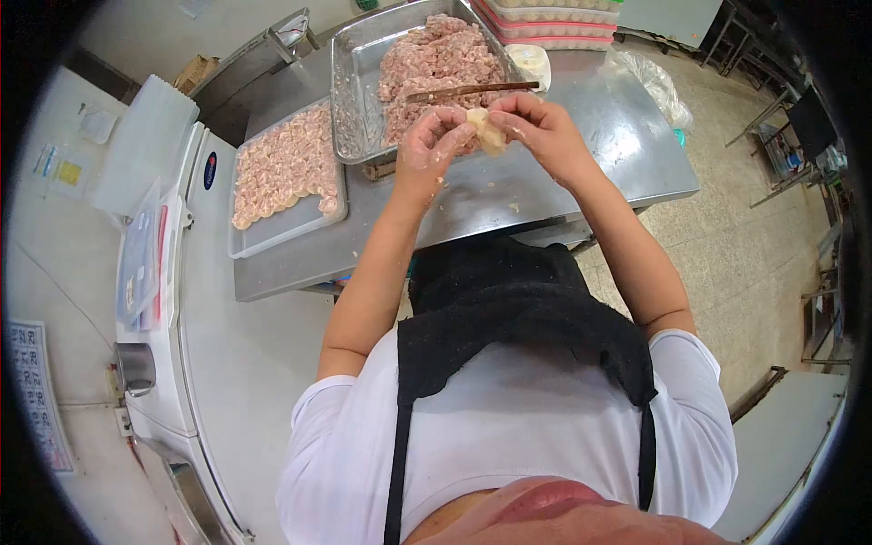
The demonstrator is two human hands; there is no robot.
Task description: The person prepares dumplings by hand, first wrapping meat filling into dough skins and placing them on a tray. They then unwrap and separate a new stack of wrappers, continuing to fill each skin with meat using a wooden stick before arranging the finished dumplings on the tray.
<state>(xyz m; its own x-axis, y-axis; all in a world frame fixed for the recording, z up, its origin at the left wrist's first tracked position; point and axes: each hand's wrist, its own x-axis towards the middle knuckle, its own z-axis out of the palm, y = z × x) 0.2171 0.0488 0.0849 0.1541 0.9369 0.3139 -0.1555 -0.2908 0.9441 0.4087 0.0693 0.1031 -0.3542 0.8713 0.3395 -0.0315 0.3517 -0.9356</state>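
Dough wrapper [490, 138] is clamped by the fingers of your left hand [425, 153] and right hand [550, 138], so too strong pulling may tear it.

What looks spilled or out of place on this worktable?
A few pale bits lie loose on the steel table, near the left hand and right hand. They look like dropped scraps, since the meat sits in the pan and tray. Nothing else clearly stands out.
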